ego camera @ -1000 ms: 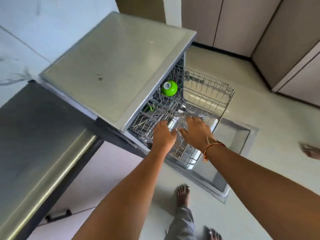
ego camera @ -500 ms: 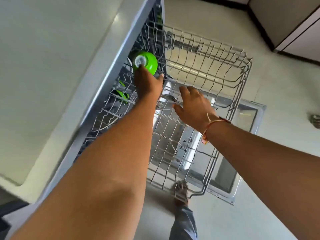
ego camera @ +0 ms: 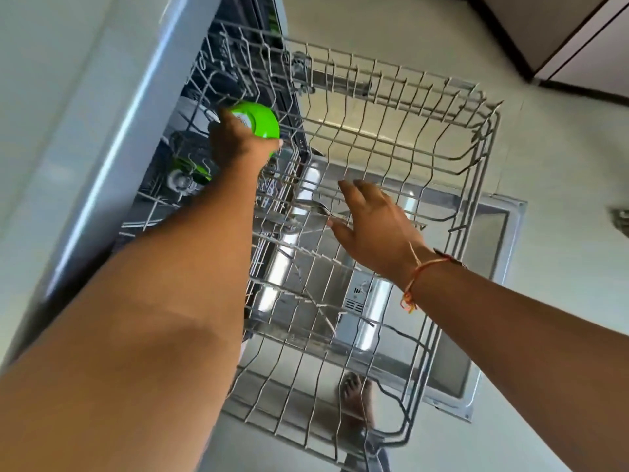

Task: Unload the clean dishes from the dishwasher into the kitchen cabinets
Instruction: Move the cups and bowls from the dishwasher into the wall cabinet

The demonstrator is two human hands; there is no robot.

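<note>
Pale floor [ego camera: 561, 284] and cabinet fronts [ego camera: 578, 46] form the background beyond an opened dishwasher. A green bowl [ego camera: 263, 122], base upward, is gripped by the left hand [ego camera: 238, 146], whose fingers are curled over it. The bowl is located at the inner end of the pulled-out wire rack [ego camera: 476, 172], close under the edge of the worktop [ego camera: 68, 114]; whether it rests on the wires cannot be determined. Just below and to the left of this hand, a second green item [ego camera: 192, 168] is seen lower in the machine, partly hidden by wires. To the right of the left hand, a metal spoon [ego camera: 311, 209] is laid across the rack. The right hand [ego camera: 372, 229] is held over the rack with fingers spread and relaxed, nothing being grasped. Its thumb lies just beside the spoon's handle, and contact cannot be judged. A red-orange thread [ego camera: 422, 272] is tied round the right wrist. Beneath the right hand, through the wires, the lowered dishwasher door [ego camera: 490, 318] is visible, and a bare foot [ego camera: 355, 396] is seen on the floor.
</note>
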